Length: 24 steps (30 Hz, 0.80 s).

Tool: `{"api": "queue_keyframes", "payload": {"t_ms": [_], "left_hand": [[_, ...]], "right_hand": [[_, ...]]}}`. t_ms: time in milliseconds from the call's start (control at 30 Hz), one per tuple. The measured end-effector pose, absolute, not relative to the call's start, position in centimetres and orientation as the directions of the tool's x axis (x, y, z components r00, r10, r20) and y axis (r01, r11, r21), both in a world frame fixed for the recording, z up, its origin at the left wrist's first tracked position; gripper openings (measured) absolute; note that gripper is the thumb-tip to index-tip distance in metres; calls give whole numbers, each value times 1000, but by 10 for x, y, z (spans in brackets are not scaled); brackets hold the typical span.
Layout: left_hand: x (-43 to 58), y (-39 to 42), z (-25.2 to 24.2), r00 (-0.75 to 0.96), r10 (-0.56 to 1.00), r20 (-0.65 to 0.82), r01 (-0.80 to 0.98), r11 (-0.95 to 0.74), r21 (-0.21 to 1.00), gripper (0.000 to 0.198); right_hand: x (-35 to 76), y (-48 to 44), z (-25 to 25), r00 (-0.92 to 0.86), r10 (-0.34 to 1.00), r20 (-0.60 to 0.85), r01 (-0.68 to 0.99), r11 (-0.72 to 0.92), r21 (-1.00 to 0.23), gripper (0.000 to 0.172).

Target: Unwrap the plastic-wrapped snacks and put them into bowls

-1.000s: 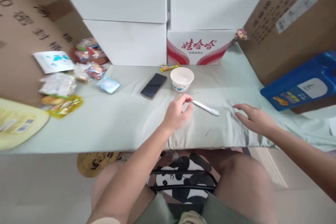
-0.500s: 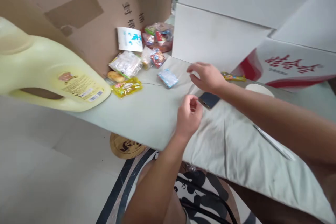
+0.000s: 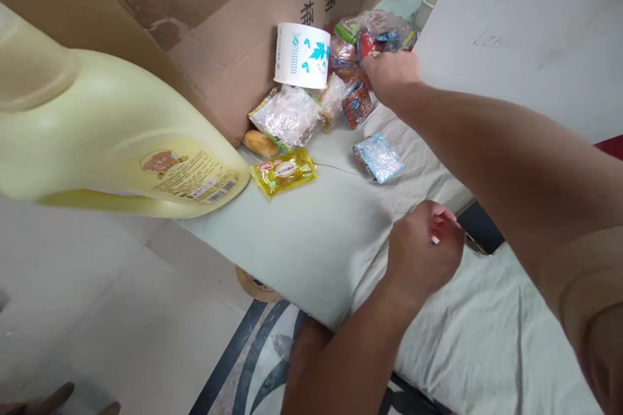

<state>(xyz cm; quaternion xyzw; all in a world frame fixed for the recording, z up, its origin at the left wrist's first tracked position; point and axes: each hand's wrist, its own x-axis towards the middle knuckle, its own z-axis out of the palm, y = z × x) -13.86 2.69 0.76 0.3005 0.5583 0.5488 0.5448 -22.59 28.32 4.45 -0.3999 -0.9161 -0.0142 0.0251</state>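
My right hand (image 3: 392, 74) reaches in among the wrapped snacks (image 3: 384, 29) heaped at the back against the cardboard. Its fingers are curled at a red packet; the fingertips are hidden, so I cannot make out what they grip. Lower down, my left hand (image 3: 426, 249) is a loose fist above the cloth, with a tiny white spot showing at its fingers. Just right of it lies a dark flat object (image 3: 479, 227), partly covered by my right forearm. A blue-and-clear packet (image 3: 378, 157) rests between my hands, touched by neither.
On the left stands a big pale-yellow jug (image 3: 121, 136). Behind are a cardboard box (image 3: 204, 32) and a white paper cup (image 3: 302, 55). A yellow snack packet (image 3: 286, 171), a bread roll (image 3: 260, 142) and a clear wrapper (image 3: 287, 115) lie near. A white box (image 3: 516, 32) borders the right.
My right hand has gone from above the cloth to the snack heap at the back. My left hand stays low and curled near the dark object. The view has swung toward the left.
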Motion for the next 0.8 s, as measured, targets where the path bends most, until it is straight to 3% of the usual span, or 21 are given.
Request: {"api": "queue_keyframes", "payload": {"t_ms": [167, 433, 533, 600, 667, 800], "left_hand": [[-125, 23, 17, -184, 947, -264, -300, 202, 932, 7], [-105, 13, 21, -168, 966, -199, -279, 147, 949, 10], [-105, 13, 21, -172, 966, -195, -278, 142, 950, 9], [-107, 12, 23, -164, 963, -213, -278, 162, 947, 9], [-109, 12, 26, -155, 962, -226, -282, 177, 943, 10], [-108, 13, 26, -172, 960, -222, -288, 166, 943, 8]], "right_hand": [[-223, 263, 75, -635, 765, 110, 773, 631, 71, 33], [-202, 211, 137, -649, 724, 233, 752, 658, 50, 42], [-183, 192, 151, -678, 684, 271, 714, 700, 20, 34], [-169, 182, 152, -667, 676, 315, 683, 723, -105, 21], [-155, 175, 145, -608, 709, 358, 620, 705, -344, 24], [-140, 170, 121, -429, 856, 288, 259, 422, -869, 32]]}}
